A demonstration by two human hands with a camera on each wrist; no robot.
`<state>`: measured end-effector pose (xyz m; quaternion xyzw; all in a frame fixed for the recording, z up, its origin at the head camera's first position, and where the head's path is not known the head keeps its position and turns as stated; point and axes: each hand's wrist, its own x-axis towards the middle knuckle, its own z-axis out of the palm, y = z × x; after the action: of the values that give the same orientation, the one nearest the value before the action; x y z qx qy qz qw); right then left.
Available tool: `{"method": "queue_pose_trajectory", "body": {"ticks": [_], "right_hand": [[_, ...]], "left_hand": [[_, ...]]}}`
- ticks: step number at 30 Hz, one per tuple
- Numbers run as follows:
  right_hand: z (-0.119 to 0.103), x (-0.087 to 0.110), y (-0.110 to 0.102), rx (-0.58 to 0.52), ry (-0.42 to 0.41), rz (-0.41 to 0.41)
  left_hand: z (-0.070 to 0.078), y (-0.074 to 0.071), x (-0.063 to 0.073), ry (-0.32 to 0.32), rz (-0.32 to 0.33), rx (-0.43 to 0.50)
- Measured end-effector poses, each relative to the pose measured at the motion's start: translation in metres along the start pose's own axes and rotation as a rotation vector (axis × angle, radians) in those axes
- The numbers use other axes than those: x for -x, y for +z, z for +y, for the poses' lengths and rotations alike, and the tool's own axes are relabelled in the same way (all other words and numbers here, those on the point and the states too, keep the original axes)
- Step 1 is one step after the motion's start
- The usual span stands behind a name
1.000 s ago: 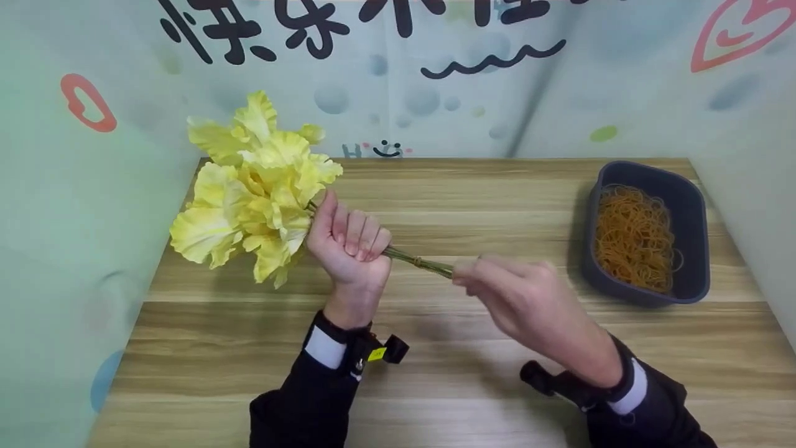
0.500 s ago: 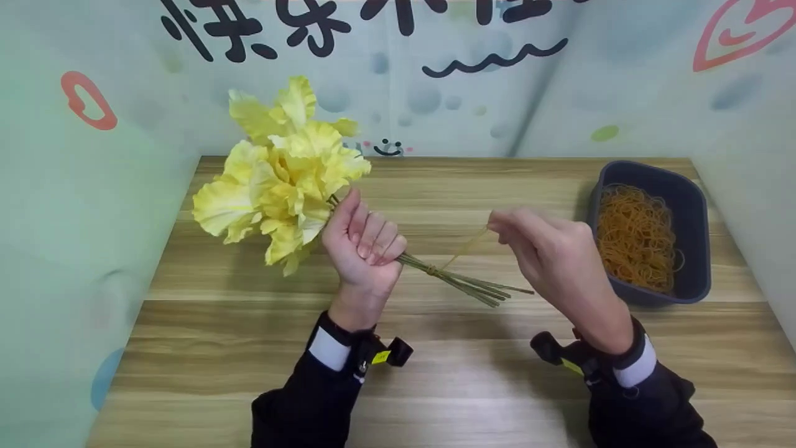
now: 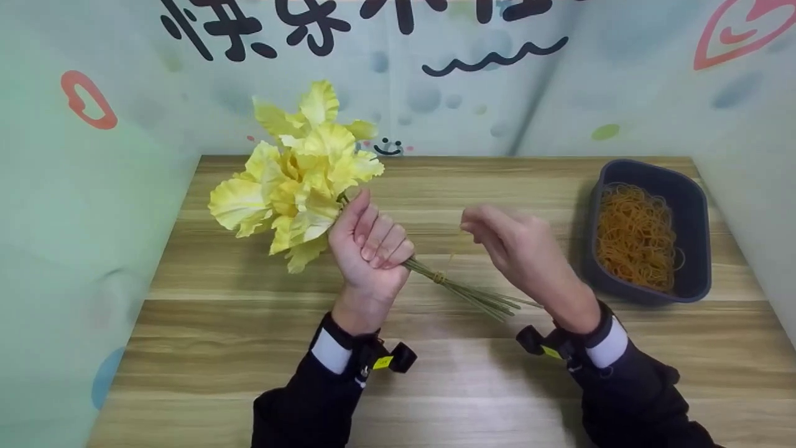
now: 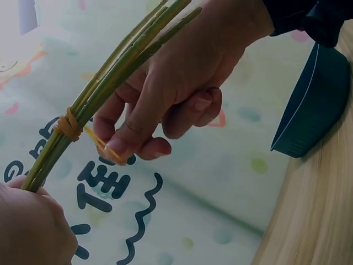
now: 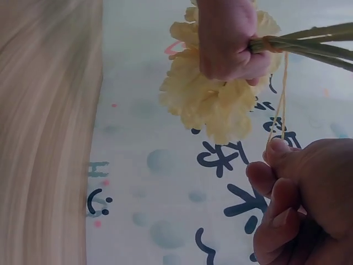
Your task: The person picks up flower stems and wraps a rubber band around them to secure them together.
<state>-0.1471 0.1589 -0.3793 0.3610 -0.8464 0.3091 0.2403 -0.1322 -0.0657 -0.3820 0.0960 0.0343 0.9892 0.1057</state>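
Left of the frame's centre, your left hand grips the flowers by their stems; your right hand pinches the rubber band wound round them. Petals look light and delicate, so hold the firmer stems. The tub at right seems out of the way.

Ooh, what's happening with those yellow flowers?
Somebody is holding a bunch of yellow flowers by the stems with their left-hand grip. Their right-hand grip is pinching a loop of a rubber band and pulling it out from the stems. Part of that band is already wrapped round them, but the loop isn't. Past the band, the stem ends spread apart. On the table, over to the right, a dark tub holds lots more bands.
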Motion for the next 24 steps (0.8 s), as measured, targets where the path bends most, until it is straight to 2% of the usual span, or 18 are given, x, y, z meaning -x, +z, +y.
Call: {"method": "queue_pose_trajectory", "body": {"ticks": [9,13,19,22,24], "right_hand": [[-0.001,0.001,0.018,-0.018,0.032,-0.102],[-0.003,0.003,0.029,-0.031,0.011,-0.150],[-0.010,0.008,0.048,-0.042,-0.006,-0.259],[-0.017,0.012,0.055,-0.061,0.015,-0.314],[-0.022,0.015,0.059,-0.062,-0.005,-0.329]], "left_hand": [[-0.002,0.001,0.001,-0.010,-0.006,0.008],[-0.002,0.002,0.001,-0.006,-0.003,0.038],[-0.001,0.005,0.002,0.027,0.040,0.042],[0.000,0.004,0.002,0.047,0.027,0.061],[0.002,0.004,0.002,0.061,0.007,0.070]]}}
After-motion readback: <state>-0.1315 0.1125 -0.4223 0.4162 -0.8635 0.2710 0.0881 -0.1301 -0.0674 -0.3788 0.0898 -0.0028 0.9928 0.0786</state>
